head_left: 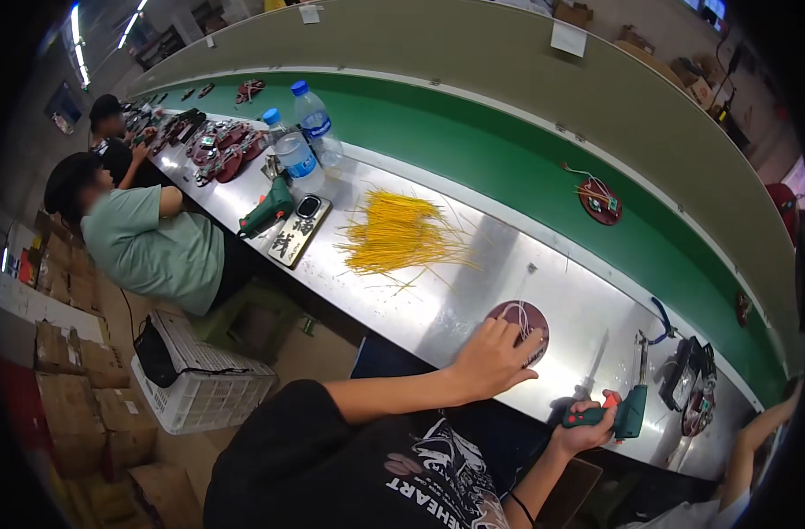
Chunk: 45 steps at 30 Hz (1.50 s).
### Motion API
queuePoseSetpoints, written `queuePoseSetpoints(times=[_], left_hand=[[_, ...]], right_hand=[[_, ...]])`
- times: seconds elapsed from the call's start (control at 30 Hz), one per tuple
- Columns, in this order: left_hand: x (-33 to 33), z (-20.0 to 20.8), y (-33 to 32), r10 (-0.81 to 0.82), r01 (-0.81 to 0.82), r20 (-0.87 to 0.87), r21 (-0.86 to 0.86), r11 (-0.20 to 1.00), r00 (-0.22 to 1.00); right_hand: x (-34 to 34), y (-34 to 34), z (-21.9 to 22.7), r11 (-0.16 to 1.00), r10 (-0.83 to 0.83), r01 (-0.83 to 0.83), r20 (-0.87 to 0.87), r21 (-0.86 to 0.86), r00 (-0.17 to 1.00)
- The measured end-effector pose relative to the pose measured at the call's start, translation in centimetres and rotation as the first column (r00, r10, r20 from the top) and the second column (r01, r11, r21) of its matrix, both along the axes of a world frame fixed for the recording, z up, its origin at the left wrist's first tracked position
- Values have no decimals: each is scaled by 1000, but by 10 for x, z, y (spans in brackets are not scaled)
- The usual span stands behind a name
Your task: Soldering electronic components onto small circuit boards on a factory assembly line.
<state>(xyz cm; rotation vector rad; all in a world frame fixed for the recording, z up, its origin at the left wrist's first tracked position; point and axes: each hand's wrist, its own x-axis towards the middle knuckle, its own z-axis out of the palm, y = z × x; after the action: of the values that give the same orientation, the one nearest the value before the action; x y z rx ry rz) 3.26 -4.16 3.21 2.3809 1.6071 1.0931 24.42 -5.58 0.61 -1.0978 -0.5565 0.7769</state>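
My left hand (pixel 493 360) lies over a dark red round disc (pixel 535 319) on the metal bench, fingers spread and reaching across its face. Thin white wires (pixel 524 328) run over the disc; its lower left part is hidden under my palm. In my right hand (pixel 587 429) is a green soldering gun (pixel 630 413) with a red trigger, my fingers wrapped round its handle. Its metal tip points up and away, right of the disc and apart from it. Blue-handled pliers (pixel 660 320) lie just beyond that tip.
A pile of thin yellow wires (pixel 393 231) spreads left of centre. Past it are a phone (pixel 299 231), a second green tool (pixel 267 210) and two bottles (pixel 295 159). A green conveyor belt (pixel 508 141) carries discs (pixel 600 201). Co-workers (pixel 151 238) sit at left; another person's arm (pixel 755 441) shows at right.
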Motion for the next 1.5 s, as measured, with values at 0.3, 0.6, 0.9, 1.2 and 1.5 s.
queuePoseSetpoints(times=[0.3,0.6,0.9,1.2,1.5], left_hand=[[-180,8,61,476,-439,-345,183,879,809],[-233,-1,63,234,-218,-223,98,971,946],[-232,5,67,206,-200,-36,129,971,978],[-225,6,69,217,-217,127,-6,976,968],[-179,33,57,210,-195,289,-81,977,934]], right_hand=[[7,-3,-7,1000,19,-19,-1,9,1000],[9,-2,-12,999,32,-32,-18,-14,999],[6,0,-7,1000,-9,8,-2,-29,1000],[4,2,-1,999,16,-18,-33,-43,999],[18,-6,-12,996,92,-92,-6,2,996]])
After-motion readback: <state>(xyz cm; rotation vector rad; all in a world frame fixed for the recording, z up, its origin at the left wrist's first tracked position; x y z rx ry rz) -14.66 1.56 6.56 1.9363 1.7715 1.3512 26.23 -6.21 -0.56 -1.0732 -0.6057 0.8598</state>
